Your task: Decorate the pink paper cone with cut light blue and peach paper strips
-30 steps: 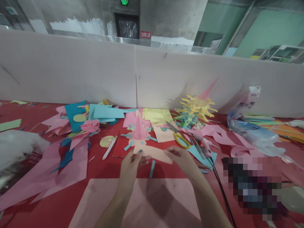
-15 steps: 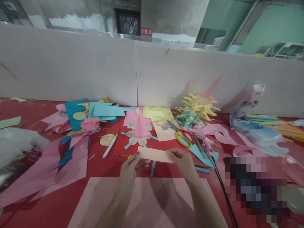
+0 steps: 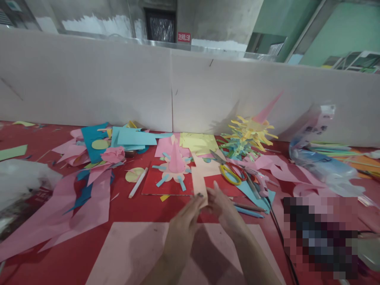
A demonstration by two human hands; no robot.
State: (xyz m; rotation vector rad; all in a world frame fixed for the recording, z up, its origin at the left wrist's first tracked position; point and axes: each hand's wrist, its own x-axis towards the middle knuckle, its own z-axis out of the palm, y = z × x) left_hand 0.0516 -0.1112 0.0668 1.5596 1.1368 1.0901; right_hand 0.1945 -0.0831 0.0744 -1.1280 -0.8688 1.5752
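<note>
My left hand point(image 3: 185, 219) and my right hand point(image 3: 222, 206) meet in the middle and both pinch the near end of a peach paper strip point(image 3: 198, 180). The strip stands lengthwise, pointing away from me. Just beyond it lies a red card point(image 3: 154, 186) bearing a pink cone flower point(image 3: 175, 162) with blue strips around it. A large peach sheet point(image 3: 133, 253) lies under my forearms on the red table. Yellow-handled scissors point(image 3: 227, 172) lie just right of the strip.
Pink, blue and yellow paper scraps point(image 3: 89, 154) cover the left and back. A white pen-like stick point(image 3: 137, 183) lies left of the red card. A yellow and green spiky paper flower point(image 3: 249, 136) stands by the white partition point(image 3: 118, 87). Plastic packs point(image 3: 320, 158) lie right; a black cable point(image 3: 276, 225) runs near my right arm.
The peach strip was held crosswise between my two hands; now it is turned lengthwise, and my left hand has moved right to meet my right hand at its near end.
</note>
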